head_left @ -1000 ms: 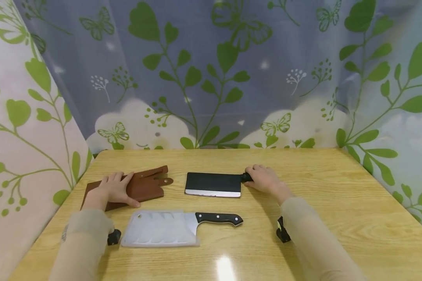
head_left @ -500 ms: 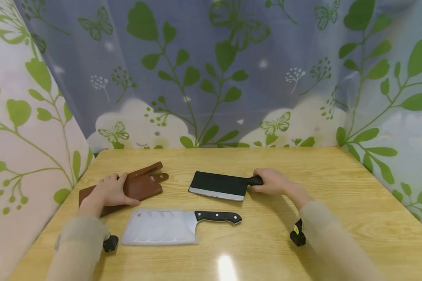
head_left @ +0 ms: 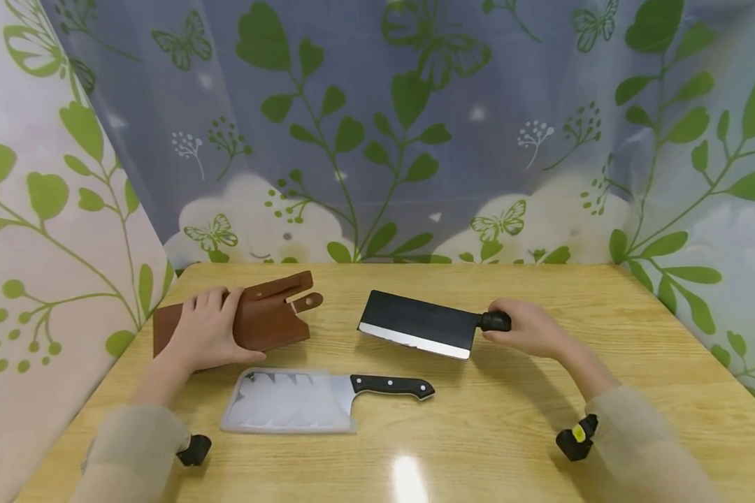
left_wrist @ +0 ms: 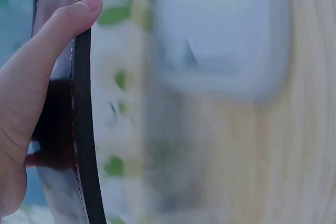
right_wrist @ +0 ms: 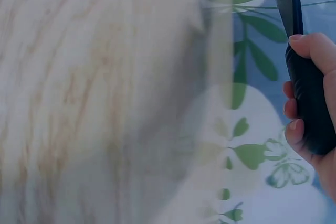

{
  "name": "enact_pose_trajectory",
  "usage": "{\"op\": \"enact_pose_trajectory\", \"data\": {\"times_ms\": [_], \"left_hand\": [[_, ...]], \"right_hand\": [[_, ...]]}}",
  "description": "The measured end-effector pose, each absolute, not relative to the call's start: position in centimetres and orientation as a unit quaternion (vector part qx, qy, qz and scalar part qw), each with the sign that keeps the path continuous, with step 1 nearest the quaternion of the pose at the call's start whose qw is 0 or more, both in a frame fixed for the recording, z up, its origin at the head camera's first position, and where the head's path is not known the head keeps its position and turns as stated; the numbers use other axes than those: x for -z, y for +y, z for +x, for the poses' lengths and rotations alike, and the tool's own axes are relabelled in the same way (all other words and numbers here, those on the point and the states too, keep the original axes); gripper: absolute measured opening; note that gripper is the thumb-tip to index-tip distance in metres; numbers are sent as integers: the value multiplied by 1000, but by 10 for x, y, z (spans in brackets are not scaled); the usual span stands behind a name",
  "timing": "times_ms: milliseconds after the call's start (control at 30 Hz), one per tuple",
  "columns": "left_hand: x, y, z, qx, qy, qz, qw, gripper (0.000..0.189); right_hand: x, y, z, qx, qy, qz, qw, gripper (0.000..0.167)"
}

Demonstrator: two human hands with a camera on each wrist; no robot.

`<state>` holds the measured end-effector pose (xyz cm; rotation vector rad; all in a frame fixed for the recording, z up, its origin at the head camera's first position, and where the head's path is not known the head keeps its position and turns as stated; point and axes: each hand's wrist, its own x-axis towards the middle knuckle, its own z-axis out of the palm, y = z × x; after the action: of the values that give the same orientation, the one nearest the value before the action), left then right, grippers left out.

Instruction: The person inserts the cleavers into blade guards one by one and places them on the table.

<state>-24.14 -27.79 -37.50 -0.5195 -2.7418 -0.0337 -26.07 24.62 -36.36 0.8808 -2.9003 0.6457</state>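
My left hand point(head_left: 209, 328) grips a brown leather knife sheath point(head_left: 270, 323) across its width, the thumb at the near edge and the fingers over the far side. In the left wrist view the thumb lies on the sheath point(left_wrist: 58, 103), whose stitched edge faces the camera. The black handle of a cleaver point(head_left: 418, 323) is in my right hand point(head_left: 528, 328), fingers curled round it in the right wrist view. Its dark blade with a bright edge points left, tilted and held off the table. The sheath's strap end, with a snap, faces the cleaver.
A second cleaver point(head_left: 386, 385) lies nearer on the wooden table point(head_left: 478, 447), its blade inside a cloudy plastic cover point(head_left: 283, 405) and its black riveted handle pointing right. Behind the table hangs a curtain point(head_left: 352, 140) printed with leaves and butterflies.
My right hand has lifted the cleaver off the table and moved it right, tilting its blade. The left hand has taken hold of the sheath and raised it slightly.
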Motion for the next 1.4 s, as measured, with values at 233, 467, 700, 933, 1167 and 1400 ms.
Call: {"op": "enact_pose_trajectory", "data": {"times_ms": [233, 467, 700, 933, 1167, 1400], "left_hand": [[353, -233, -227, -4, -944, -260, 204, 122], [353, -202, -214, -31, -917, -319, 237, 120], [364, -186, -211, -4, -905, -353, 238, 119], [369, -178, -210, 20, -898, -373, 235, 119], [369, -173, -210, 13, -901, -369, 229, 122], [370, -170, -209, -10, -902, -364, 231, 122]], "right_hand": [[350, 254, -245, -210, -930, 295, 61, 30], [342, 263, -225, -208, -920, 320, 91, 26], [340, 270, -210, -204, -896, 370, 139, 28], [340, 277, -205, -178, -874, 399, 210, 37], [341, 282, -205, -170, -869, 406, 227, 40], [344, 282, -205, -167, -843, 437, 266, 37]]}}
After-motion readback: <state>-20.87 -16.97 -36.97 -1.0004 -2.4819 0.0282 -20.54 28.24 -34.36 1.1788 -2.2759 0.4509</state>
